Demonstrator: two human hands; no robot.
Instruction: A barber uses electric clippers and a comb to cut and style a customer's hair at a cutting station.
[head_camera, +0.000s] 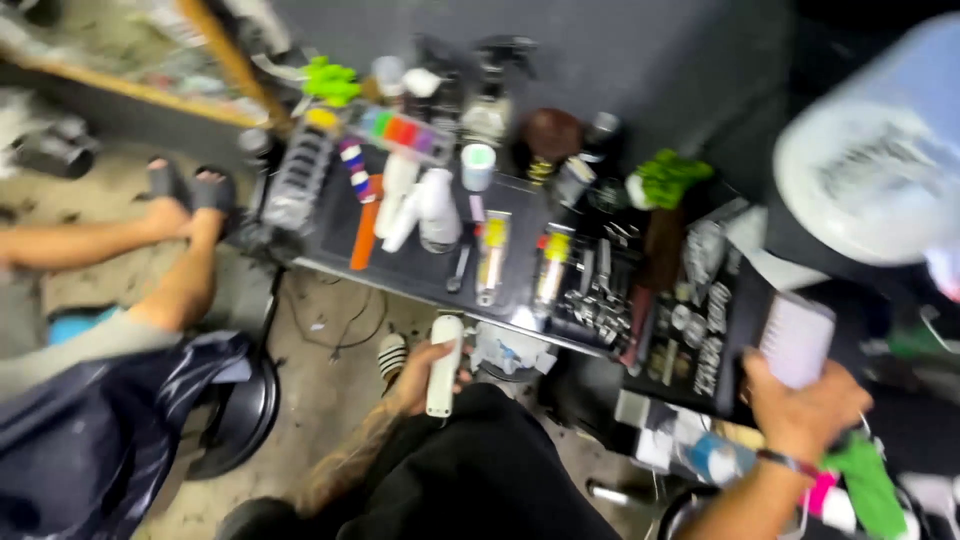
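Observation:
My left hand (415, 378) is closed round a white hair clipper (443, 368), held upright just below the front edge of a dark work shelf (400, 268). My right hand (803, 408) is at the lower right and grips a pale ribbed rectangular piece (797, 339), something like a wide comb, in front of a black rack of small metal parts (700, 330). On the shelf lie more clippers (491, 255), white bottles (438, 208) and an orange comb (366, 225). The picture is blurred by motion.
A seated person under a dark cape (90, 420) stretches bare legs and sandalled feet (190, 190) at the left, over a round chair base (235, 410). Spray bottles (490, 95) and green items (668, 178) line the back. A large white blurred object (870, 180) fills the upper right.

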